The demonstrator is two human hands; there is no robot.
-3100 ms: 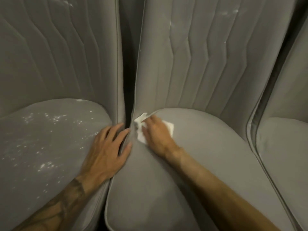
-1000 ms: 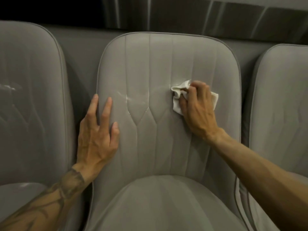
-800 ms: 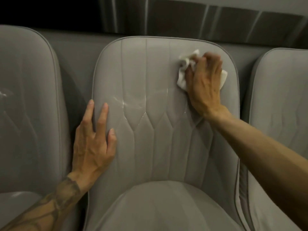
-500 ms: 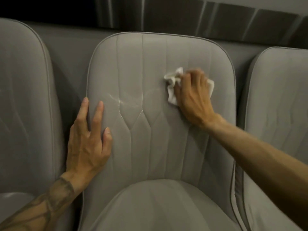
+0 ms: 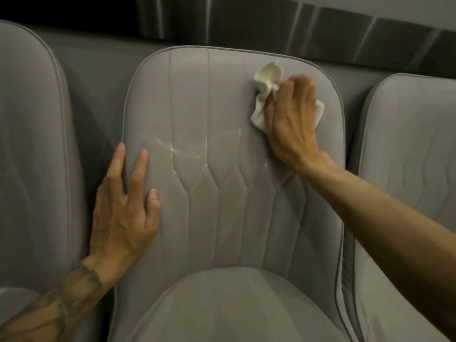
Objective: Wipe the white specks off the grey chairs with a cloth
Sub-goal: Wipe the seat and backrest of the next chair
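The middle grey chair [image 5: 222,206] faces me with its quilted backrest upright. My right hand [image 5: 288,122] presses a crumpled white cloth [image 5: 266,77] against the upper right of that backrest, near the top edge. White smears [image 5: 177,150] run along the stitching at mid-height, left of the cloth. My left hand [image 5: 123,213] lies flat with spread fingers on the backrest's left edge, holding nothing.
A second grey chair [image 5: 29,156] stands close on the left and a third [image 5: 407,156] close on the right, with narrow dark gaps between them. A dark panelled wall [image 5: 271,28] runs behind the backrests.
My right hand has slid the cloth from mid-backrest up toward the top right edge. Three seconds ago it wiped the seat's back corner. My left hand stays on the left edge.
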